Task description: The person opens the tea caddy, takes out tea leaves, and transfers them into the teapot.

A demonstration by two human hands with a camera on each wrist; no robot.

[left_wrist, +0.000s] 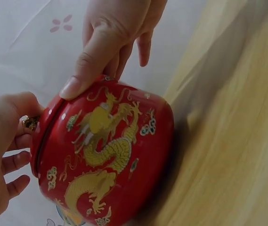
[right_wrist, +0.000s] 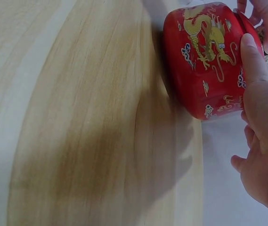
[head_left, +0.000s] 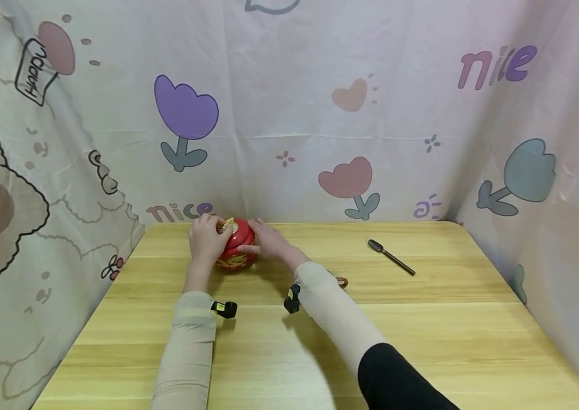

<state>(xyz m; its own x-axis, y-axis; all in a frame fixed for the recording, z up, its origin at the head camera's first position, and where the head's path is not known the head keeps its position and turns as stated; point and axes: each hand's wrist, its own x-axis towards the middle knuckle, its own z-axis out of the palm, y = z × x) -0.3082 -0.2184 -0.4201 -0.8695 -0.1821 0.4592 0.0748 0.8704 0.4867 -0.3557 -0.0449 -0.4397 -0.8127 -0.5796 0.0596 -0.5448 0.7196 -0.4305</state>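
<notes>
A round red jar (head_left: 235,262) with golden dragons stands near the table's back edge, left of centre. Its red lid (head_left: 241,232) sits on top, with a dark seam under its rim in the left wrist view. My left hand (head_left: 206,239) pinches the lid's small gold knob (left_wrist: 29,123) from the left. On the other side, my right hand (head_left: 271,242) grips the jar, the thumb (left_wrist: 79,77) pressed just below the lid's rim. In the right wrist view the other fingers go behind the jar, partly hidden.
A dark, slim-handled spoon (head_left: 391,257) lies on the wooden table (head_left: 269,353) to the right. By my right sleeve shows a small brown looped end (head_left: 342,282), the rest hidden under the arm. A patterned cloth (head_left: 279,102) hangs behind the table and along its sides.
</notes>
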